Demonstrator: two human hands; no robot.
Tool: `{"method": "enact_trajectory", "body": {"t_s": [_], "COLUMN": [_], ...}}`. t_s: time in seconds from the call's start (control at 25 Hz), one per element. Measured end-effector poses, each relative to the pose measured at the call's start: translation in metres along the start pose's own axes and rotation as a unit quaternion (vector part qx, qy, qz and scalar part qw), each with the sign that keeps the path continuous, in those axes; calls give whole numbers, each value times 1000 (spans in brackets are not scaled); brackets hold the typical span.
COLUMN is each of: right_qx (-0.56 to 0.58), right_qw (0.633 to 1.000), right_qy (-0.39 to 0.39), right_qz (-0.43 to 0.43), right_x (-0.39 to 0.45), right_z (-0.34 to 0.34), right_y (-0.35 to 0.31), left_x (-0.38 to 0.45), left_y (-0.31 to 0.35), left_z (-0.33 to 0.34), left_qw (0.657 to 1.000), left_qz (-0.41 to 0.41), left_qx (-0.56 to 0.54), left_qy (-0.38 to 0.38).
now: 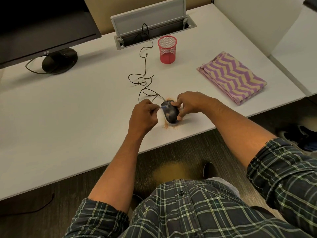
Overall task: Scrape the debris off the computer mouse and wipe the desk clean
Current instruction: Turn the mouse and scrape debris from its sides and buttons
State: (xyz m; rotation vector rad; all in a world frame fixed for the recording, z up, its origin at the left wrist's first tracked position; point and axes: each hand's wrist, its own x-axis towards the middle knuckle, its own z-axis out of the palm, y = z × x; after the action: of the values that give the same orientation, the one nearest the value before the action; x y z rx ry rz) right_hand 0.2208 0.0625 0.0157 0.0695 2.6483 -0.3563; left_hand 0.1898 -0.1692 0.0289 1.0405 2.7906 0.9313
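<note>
A black wired computer mouse (170, 113) lies on the white desk (85, 117) near the front edge, with tan dust on its top. My right hand (190, 103) grips the mouse from its right side, thumb at the near end. My left hand (144, 115) pinches a thin pale-blue scraper (163, 107) whose tip touches the mouse's front-left part. Tan debris (169, 127) lies on the desk around the mouse. A folded purple and cream zigzag cloth (231, 77) lies on the desk to the right.
The mouse cable (145, 66) loops back to an open cable hatch (151, 28). A red mesh pen cup (167, 48) stands behind the mouse. A black monitor (42, 23) stands at the back left. Tan dust (173, 170) lies on the carpet below the desk edge.
</note>
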Motion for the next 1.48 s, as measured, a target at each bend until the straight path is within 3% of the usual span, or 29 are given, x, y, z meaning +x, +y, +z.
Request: {"method": "enact_trajectory", "body": {"t_s": [0.08, 0.2, 0.4, 0.52, 0.6, 0.92, 1.04, 1.12, 1.2, 1.32, 1.4, 1.48], "right_qx": [0, 4, 7, 9, 10, 21, 19, 17, 15, 16, 20, 23], "right_qw": [1000, 1000, 1000, 1000, 1000, 1000, 1000, 1000, 1000, 1000, 1000, 1000], "right_qy": [-2, -4, 3, 0, -1, -2, 5, 5, 3, -2, -2, -2], "right_qz": [-2, -2, 3, 2, 3, 1, 0, -5, -4, -3, -2, 1], "right_x": [0, 0, 2, 3, 3, 0, -1, -1, -2, -1, 0, -1], "right_z": [0, 0, 3, 4, 4, 3, 4, 3, 3, 3, 3, 3], "right_y": [-1, -1, 0, 1, 1, 0, 1, 0, 1, 1, 0, 0], "left_x": [-1, -2, 0, -3, -3, 0, 4, 3, 1, 2, 3, 1], "left_y": [3, 6, 5, 4, 2, 5, 7, 4, 2, 4, 6, 4], "left_z": [0, 4, -1, -1, -4, -6, -5, -4, -5, -7, -6, -4], "left_qw": [1000, 997, 1000, 992, 988, 999, 998, 995, 997, 999, 999, 996], "left_qz": [1, 6, 21, 20, 15, 20, 11, 9, 7, 10, 14, 11], "left_qx": [10, 16, 7, 49, 73, 40, -24, 24, 54, 2, 8, 72], "left_qy": [4, -72, -17, -111, -132, -4, -61, -93, -50, 52, 30, -41]}}
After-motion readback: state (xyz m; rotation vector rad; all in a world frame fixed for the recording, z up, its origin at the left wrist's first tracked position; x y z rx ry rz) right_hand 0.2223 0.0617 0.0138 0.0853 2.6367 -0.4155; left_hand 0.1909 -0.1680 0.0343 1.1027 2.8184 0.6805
